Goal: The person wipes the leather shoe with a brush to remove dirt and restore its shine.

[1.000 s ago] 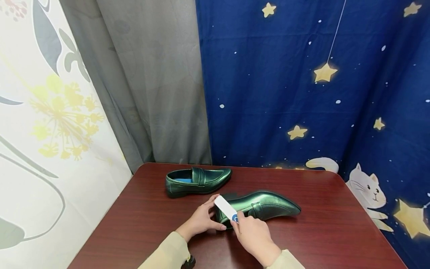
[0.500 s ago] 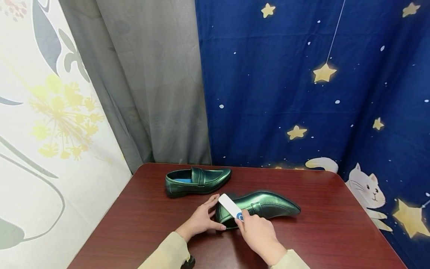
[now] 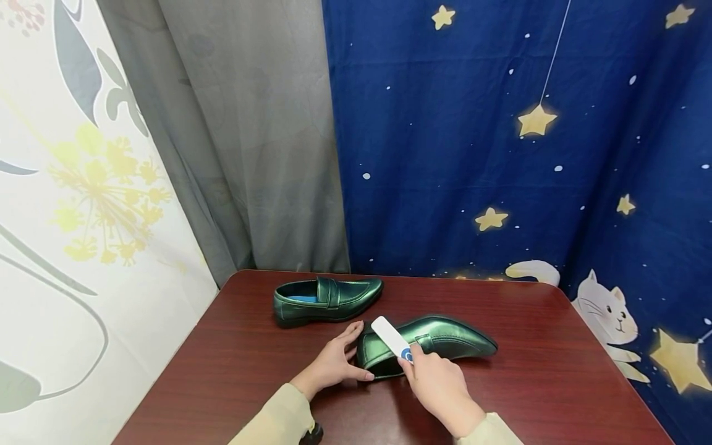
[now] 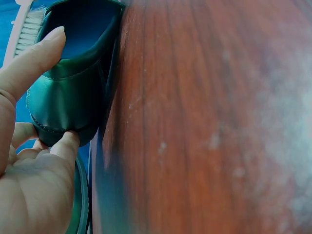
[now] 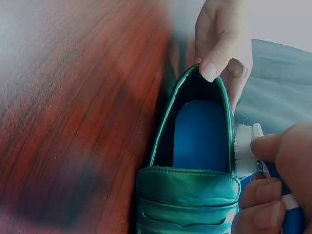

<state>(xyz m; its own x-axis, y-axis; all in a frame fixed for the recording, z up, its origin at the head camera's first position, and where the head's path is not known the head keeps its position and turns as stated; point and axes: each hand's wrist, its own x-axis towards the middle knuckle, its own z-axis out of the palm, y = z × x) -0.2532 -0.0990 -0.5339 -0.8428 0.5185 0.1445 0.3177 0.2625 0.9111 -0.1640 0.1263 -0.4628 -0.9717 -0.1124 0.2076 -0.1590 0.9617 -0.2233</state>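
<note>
A shiny green loafer (image 3: 461, 337) lies tipped on its side on the table, its toe to the right and its opening towards me. My left hand (image 3: 330, 363) grips the heel, with the thumb (image 4: 48, 46) hooked over the collar and fingers behind the heel. In my right hand (image 3: 442, 386) is a white-and-blue brush (image 3: 391, 337), held by its handle. Its white bristles (image 5: 243, 148) meet the outer side of the shoe just behind the strap, as the right wrist view shows. Inside the loafer is a blue insole (image 5: 202, 139).
A matching green loafer (image 3: 356, 298) stands upright farther back, left of the first. Both are on a dark red wooden table (image 3: 222, 383). Behind it hang a grey curtain (image 3: 278, 154) and a blue star-patterned curtain (image 3: 423, 154). A small black object (image 3: 313, 434) shows by the left sleeve.
My right hand has slid the brush rightward along the shoe's side, from near the heel towards the strap. My left hand and both loafers have stayed in place.
</note>
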